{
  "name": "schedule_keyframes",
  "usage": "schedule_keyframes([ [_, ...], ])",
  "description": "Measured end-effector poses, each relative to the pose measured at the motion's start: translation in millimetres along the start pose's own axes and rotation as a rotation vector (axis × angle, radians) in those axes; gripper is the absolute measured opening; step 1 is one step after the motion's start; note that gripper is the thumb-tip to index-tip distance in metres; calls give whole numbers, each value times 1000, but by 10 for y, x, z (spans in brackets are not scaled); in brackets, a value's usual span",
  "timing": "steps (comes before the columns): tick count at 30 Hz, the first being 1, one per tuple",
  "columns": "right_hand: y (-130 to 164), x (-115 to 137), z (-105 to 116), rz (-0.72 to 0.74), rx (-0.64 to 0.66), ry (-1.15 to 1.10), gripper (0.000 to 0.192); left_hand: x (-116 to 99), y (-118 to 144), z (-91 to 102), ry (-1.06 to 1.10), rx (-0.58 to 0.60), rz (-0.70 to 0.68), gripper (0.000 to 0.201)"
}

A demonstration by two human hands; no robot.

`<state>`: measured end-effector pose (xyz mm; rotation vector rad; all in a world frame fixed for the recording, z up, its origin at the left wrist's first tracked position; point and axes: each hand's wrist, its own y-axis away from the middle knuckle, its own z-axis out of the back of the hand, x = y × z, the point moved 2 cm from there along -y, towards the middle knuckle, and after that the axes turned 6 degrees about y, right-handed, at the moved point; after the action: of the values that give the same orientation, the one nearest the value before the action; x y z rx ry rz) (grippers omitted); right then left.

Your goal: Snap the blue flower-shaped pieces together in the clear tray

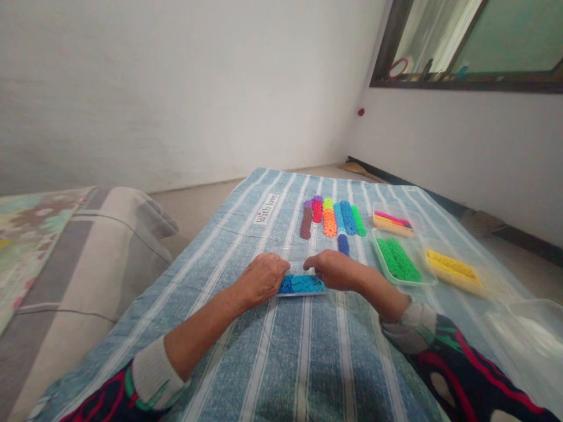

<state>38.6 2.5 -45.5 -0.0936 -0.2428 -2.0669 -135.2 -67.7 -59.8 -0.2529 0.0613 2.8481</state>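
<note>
Head view, hands: two, both the person's own, resting on the striped cloth (pixel 308 351) with sleeves pushed up the forearms.
Left hand (pixel 264 278): knuckles up at the left end of the clear tray (pixel 294 266); fingers curled together over its edge, the tips hidden, so whether they pinch it I cannot tell.
Right hand (pixel 334 268): at the right end of the same tray, fingers bent down onto its rim and close together; the grip underneath is hidden.
Tray between the hands: one, clear plastic, lying flat on the cloth just in front of the person, filled with blue pieces (pixel 302 285) packed side by side; too many and too small to count.
Loose rows: seven coloured rows laid on the cloth beyond the hands, brown (pixel 306 221), red with purple at the top (pixel 317 210), orange topped with light green (pixel 329 221), light blue ending in dark blue (pixel 341 228), blue (pixel 349 217) and green (pixel 358 221).
Other trays: three to the right, one of green pieces (pixel 398 259), one of yellow pieces (pixel 453 266), one of pink and orange pieces (pixel 392 221).
Empty-looking container: one, clear (pixel 528 334), at the far right edge.
Label: one white tag reading "With love" (pixel 266 208) on the cloth.
Cushion: one grey cushion (pixel 88 264), left of the cloth.
Window: one, upper right (pixel 475 41).
</note>
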Motion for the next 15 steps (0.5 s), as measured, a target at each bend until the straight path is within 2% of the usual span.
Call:
schedule_keyframes([
  [4,-18,-18,15,-43,-37,39,44,1,19,-16,-19,4,-21,32],
  [11,-67,-31,11,-30,18,17,42,-9,17,6,-24,-15,-42,31],
  [13,-93,-18,9,-34,13,18,39,13,19,-2,-16,-42,-60,30],
  [15,-124,17,9,-23,-1,8,37,57,35,-11,45,-126,-90,29],
])
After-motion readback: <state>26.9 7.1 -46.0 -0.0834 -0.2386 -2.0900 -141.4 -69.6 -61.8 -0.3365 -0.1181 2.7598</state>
